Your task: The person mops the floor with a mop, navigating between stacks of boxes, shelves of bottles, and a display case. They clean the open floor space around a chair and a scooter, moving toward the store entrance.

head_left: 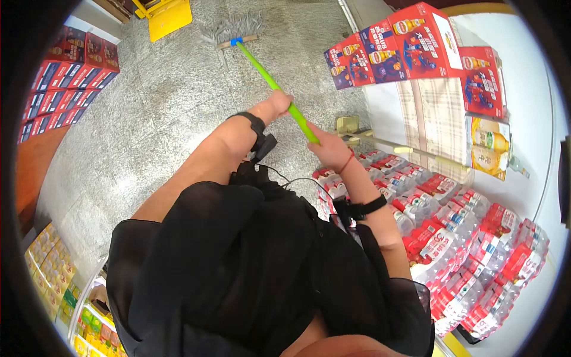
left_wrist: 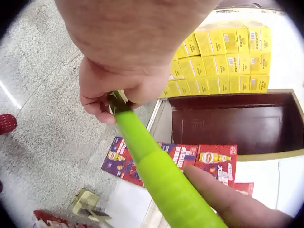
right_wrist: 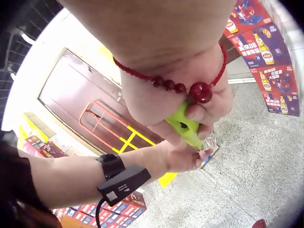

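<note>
Far to the left of the green mop handle point(head_left: 270, 80), red cartons point(head_left: 65, 71) stood stacked in rows at the edge of the grey stone floor point(head_left: 148, 119). A yellow dustpan point(head_left: 168, 16) lay beyond the handle's far end and a little to its left. The handle ran slantwise away from me, and the grey mop head point(head_left: 232, 28) at its far end rested on the floor. My left grip point(head_left: 276, 106) sat further along the handle, with the fingers curled tight round it and the thumb folded over, so nothing of it was open. My right grip point(head_left: 329, 147) held the near end just behind the left, wrapped round the green tube as firmly, with a red bead cord at the wrist. The two grips were near each other but not touching. To the right of the handle, red and blue boxes point(head_left: 410, 44) printed with bottles were piled up. Below them, nearer me, lay shrink-wrapped packs of water bottles point(head_left: 458, 232) with red labels.
</note>
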